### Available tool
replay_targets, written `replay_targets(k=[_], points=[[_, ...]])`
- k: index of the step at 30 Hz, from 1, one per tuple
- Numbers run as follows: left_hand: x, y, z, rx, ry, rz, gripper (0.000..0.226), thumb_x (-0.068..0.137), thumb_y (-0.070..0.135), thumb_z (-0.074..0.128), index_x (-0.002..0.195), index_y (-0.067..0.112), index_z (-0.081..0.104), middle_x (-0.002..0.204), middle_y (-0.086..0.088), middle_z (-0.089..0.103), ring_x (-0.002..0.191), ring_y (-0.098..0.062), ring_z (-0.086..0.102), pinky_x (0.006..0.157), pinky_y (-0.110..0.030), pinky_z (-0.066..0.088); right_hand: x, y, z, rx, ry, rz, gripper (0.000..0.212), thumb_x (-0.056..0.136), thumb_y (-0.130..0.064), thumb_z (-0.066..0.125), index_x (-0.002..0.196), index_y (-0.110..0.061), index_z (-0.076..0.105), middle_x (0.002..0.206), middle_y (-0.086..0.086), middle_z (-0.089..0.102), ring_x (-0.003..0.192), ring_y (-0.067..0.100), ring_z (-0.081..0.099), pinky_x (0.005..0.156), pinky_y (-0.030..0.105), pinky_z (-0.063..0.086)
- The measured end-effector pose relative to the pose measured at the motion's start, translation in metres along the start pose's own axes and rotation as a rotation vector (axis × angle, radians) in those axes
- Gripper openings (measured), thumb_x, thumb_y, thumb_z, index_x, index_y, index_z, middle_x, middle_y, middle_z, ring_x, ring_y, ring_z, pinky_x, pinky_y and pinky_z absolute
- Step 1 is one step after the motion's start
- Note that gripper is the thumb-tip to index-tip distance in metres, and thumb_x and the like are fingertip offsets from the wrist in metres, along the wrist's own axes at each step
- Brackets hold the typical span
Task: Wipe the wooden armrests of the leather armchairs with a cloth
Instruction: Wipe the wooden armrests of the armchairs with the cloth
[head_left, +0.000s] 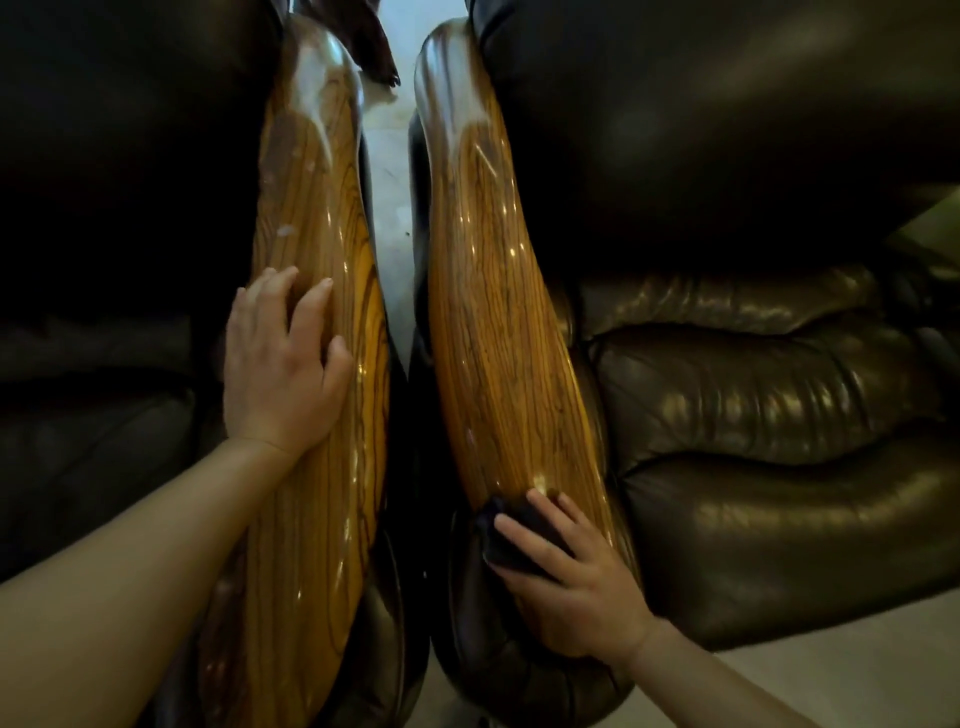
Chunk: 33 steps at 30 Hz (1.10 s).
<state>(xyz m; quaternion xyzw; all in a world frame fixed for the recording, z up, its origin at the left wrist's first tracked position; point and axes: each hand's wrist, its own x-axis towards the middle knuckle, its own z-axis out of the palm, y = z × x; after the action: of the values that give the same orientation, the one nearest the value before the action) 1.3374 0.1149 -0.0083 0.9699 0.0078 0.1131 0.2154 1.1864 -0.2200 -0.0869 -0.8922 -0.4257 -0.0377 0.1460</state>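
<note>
Narrow floor gap (390, 197) between left armrest (311, 218) and right armrest (488, 291); tight squeeze. Leather cushions (753, 395) block right side. Upper armrest surfaces unobstructed.

Left armrest (317, 291) beside right armrest (498, 322), floor gap (387, 171) between.

Both armrests (311, 312) (498, 338) are glossy, streaky-grained varnished wood; the armchairs (753, 405) are shiny, creased dark leather; the cloth (511, 540) looks dark and matt.
</note>
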Motion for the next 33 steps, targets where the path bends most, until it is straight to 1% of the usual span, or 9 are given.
replay_targets(k=[4,10,13,16,19,23,25,28,33], points=[[-0.001,-0.002,-0.004,-0.058,0.005,0.01,0.05,0.094,0.033,0.043,0.141,0.015,0.041,0.148,-0.014,0.035,0.144,-0.03,0.024,0.118,-0.056,0.02,0.081,0.041,-0.024,-0.023,0.057,-0.103,0.032,0.099,-0.027,0.062,0.13,-0.031,0.064,0.16,0.003,0.036,0.15,0.038,0.027,0.118,0.058,0.027],[-0.03,-0.027,-0.009,-0.034,-0.088,-0.067,0.05,0.099,0.036,0.042,0.146,0.019,0.037,0.157,-0.005,0.025,0.15,-0.02,0.014,0.118,-0.05,0.024,0.23,0.091,-0.06,-0.024,0.212,0.159,0.027,0.096,-0.021,0.062,0.12,-0.018,0.073,0.144,0.01,0.056,0.144,0.04,0.036,0.119,0.052,0.028],[-0.036,-0.025,-0.004,-0.015,-0.079,-0.089,0.055,0.096,0.041,0.037,0.147,0.02,0.035,0.16,-0.005,0.023,0.151,-0.018,0.01,0.119,-0.044,0.021,0.275,0.111,-0.076,-0.04,0.223,0.281,0.025,0.094,-0.016,0.062,0.115,-0.014,0.075,0.132,0.012,0.064,0.13,0.043,0.048,0.113,0.045,0.035],[-0.036,-0.029,-0.002,-0.019,-0.074,-0.056,0.055,0.096,0.039,0.037,0.148,0.02,0.036,0.16,-0.006,0.025,0.151,-0.019,0.012,0.119,-0.046,0.023,0.302,0.119,-0.091,-0.105,0.227,0.338,0.024,0.094,-0.017,0.061,0.113,-0.012,0.074,0.118,0.017,0.068,0.107,0.044,0.056,0.096,0.05,0.045],[-0.037,-0.033,-0.001,-0.016,-0.078,-0.04,0.056,0.097,0.037,0.036,0.149,0.018,0.036,0.161,-0.008,0.026,0.152,-0.021,0.012,0.12,-0.048,0.023,0.325,0.105,-0.098,0.028,0.257,0.298,0.026,0.093,-0.02,0.064,0.117,-0.014,0.072,0.111,0.013,0.069,0.102,0.033,0.062,0.088,0.043,0.051],[-0.037,-0.033,-0.001,0.004,-0.102,-0.044,0.057,0.097,0.039,0.033,0.15,0.021,0.034,0.162,-0.007,0.022,0.152,-0.02,0.01,0.121,-0.047,0.022,0.358,0.064,-0.088,0.408,0.318,0.321,0.028,0.094,-0.025,0.064,0.121,-0.021,0.07,0.11,-0.006,0.067,0.1,0.005,0.06,0.089,0.016,0.046],[-0.036,-0.032,-0.002,0.016,-0.108,-0.042,0.057,0.096,0.039,0.033,0.15,0.02,0.034,0.162,-0.008,0.023,0.152,-0.02,0.01,0.121,-0.046,0.021,0.372,0.049,-0.079,0.443,0.315,0.303,0.029,0.095,-0.023,0.063,0.123,-0.019,0.069,0.114,-0.004,0.067,0.105,0.01,0.059,0.093,0.022,0.046],[-0.035,-0.03,-0.004,0.023,-0.093,-0.026,0.057,0.095,0.036,0.036,0.148,0.017,0.038,0.16,-0.01,0.028,0.151,-0.022,0.015,0.121,-0.044,0.021,0.383,0.038,-0.067,0.271,0.271,0.217,0.03,0.096,-0.021,0.063,0.125,-0.017,0.069,0.125,0.004,0.066,0.112,0.023,0.055,0.097,0.037,0.045],[-0.036,-0.031,-0.002,0.029,-0.063,-0.002,0.055,0.094,0.033,0.039,0.146,0.016,0.039,0.157,-0.012,0.033,0.15,-0.022,0.02,0.12,-0.045,0.025,0.346,0.03,-0.037,0.02,0.227,0.206,0.034,0.095,-0.03,0.059,0.128,-0.022,0.066,0.139,0.002,0.058,0.12,0.028,0.049,0.1,0.044,0.043]])
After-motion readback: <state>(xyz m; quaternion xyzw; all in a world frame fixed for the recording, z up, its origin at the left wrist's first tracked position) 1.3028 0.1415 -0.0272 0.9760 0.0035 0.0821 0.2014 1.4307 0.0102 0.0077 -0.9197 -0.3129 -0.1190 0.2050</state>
